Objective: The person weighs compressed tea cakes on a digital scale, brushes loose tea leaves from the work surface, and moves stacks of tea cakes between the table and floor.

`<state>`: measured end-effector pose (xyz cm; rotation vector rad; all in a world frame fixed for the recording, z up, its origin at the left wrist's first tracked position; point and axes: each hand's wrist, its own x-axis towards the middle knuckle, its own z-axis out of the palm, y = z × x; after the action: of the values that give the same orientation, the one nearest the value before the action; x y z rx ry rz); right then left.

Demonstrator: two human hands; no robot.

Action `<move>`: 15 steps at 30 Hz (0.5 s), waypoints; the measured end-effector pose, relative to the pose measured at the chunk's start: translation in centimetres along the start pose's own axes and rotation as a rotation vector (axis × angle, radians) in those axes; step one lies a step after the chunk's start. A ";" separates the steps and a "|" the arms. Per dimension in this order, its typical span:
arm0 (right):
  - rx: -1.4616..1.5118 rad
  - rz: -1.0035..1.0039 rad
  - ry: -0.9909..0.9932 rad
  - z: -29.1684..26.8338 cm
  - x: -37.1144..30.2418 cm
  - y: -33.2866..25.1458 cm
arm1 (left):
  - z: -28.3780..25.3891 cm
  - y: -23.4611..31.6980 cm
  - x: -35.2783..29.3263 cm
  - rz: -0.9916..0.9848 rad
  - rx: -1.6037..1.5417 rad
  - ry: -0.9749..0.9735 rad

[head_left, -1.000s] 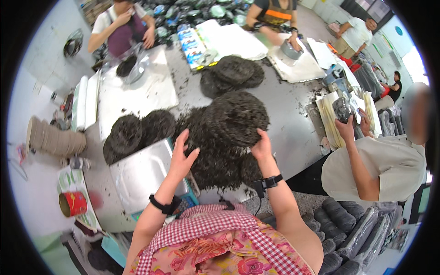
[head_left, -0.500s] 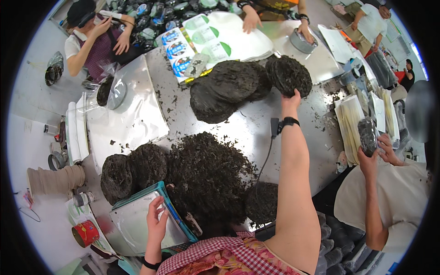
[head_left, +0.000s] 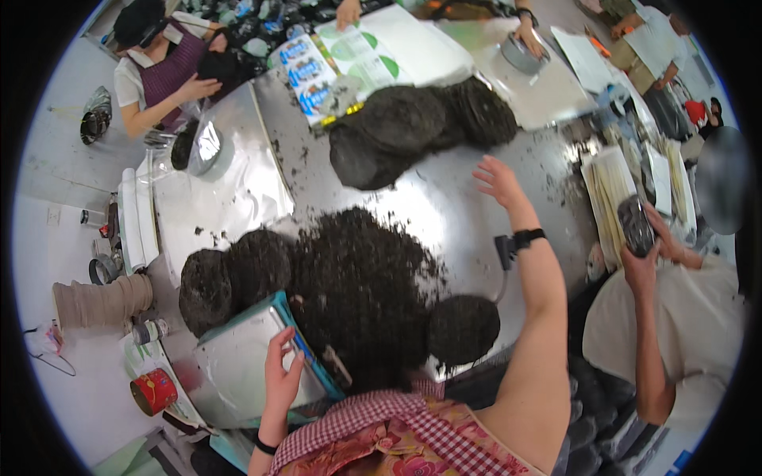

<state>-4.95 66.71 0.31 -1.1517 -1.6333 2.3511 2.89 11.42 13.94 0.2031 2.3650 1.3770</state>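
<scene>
My right hand [head_left: 500, 181] is over the bare metal table, fingers spread, holding nothing. Beyond it lies a row of dark round dried seaweed cakes [head_left: 403, 119], overlapping one another; the rightmost seaweed cake [head_left: 488, 111] leans on its neighbours. My left hand [head_left: 282, 379], fingers loosely apart, is above or touching the metal plate of a teal-edged tray-like device [head_left: 238, 357]; contact is unclear. In front of me is a heap of loose dark seaweed [head_left: 357, 285]. Two more seaweed cakes [head_left: 208, 292] stand left of it, and a single round cake [head_left: 464, 329] lies to its right.
Clear plastic sheets [head_left: 214, 182] cover the table's left side, beside a co-worker [head_left: 171, 71]. Printed label sheets [head_left: 349, 59] lie at the back. A person on the right holds a dark wrapped pack [head_left: 636, 226]. A metal ring [head_left: 524, 54] sits under another person's hand.
My right hand has let go of the rightmost seaweed cake, which now rests on the row, and has drawn back toward me. My left hand has shifted slightly right.
</scene>
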 end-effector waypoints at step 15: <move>-0.226 0.100 0.525 -5.5 -29.1 30.8 | 3.7 -0.1 -6.4 0.252 -0.039 -0.386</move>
<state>30.14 44.81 -10.34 -1.7419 -1.6889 1.7175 10.22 12.30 13.91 0.7098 2.0398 1.3467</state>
